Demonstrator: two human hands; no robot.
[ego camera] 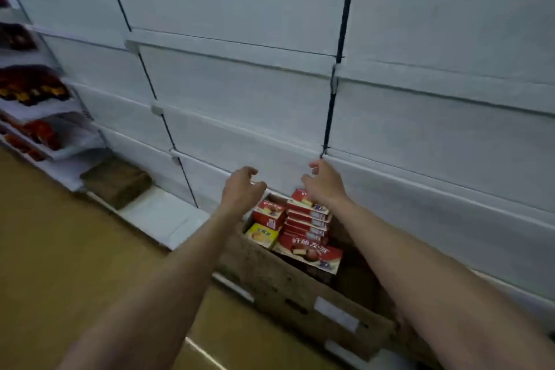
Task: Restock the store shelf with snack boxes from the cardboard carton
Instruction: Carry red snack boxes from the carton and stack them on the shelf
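Below both empty, loosely curled hands [282,186], snack boxes [303,219] fill the carton [300,291].

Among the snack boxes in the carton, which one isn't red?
The yellow box, at the left side of the cardboard carton just below a red box. Every other visible snack box, including the stack beside it, is red.

whole shot kinda motion-blurred, red goods on the side shelves [33,90] just smears, cardboard carton [300,288] near corner cut off, right hand [322,182] covering the top red snack box [306,200]
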